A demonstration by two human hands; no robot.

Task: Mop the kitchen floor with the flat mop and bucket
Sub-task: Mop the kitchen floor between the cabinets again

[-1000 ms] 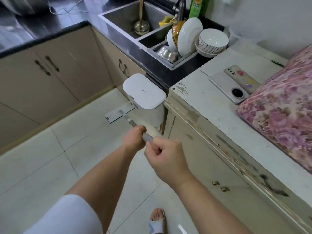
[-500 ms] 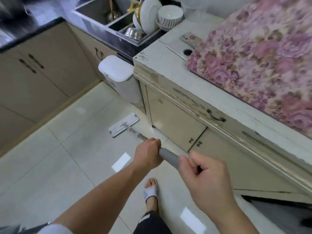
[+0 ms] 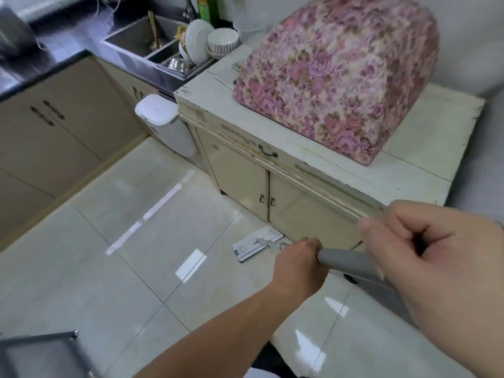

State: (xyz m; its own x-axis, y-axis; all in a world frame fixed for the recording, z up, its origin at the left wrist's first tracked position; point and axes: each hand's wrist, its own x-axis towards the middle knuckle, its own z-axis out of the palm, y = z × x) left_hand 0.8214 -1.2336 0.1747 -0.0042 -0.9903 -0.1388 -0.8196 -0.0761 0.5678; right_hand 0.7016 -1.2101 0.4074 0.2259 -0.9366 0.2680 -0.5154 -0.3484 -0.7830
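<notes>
From the head camera, looking down across the kitchen, the landmark is the cream cabinet (image 3: 272, 186) with its two small doors. The flat mop's head (image 3: 257, 243) lies flat on the floor tiles (image 3: 109, 268) right at the foot of that cabinet, its long side roughly along the base, which looks like a way of working the strip along the plinth. The grey mop handle (image 3: 346, 261) slopes up from there towards the person. The left hand (image 3: 300, 263) is wrapped round the handle lower down, nearer the cabinet foot, and the right hand (image 3: 436, 257) is curled round the upper end close to the camera; a spread grip like that would give leverage for pushing and steering.

On the cabinet's bench top sits a domed thing under a pink floral cover (image 3: 338, 77). A white lidded bin (image 3: 163, 121) stands against the cabinet's far left corner, and beyond it is the steel sink (image 3: 136, 36) with plates and bowls (image 3: 210, 42) racked at its side. The bin looks the likeliest obstacle: it blocks the floor in that corner. Brown cupboards (image 3: 54, 118) run further left of the cabinet. A grey metal frame (image 3: 41, 347) shows well away, at the lower left edge. I can see no bucket.
</notes>
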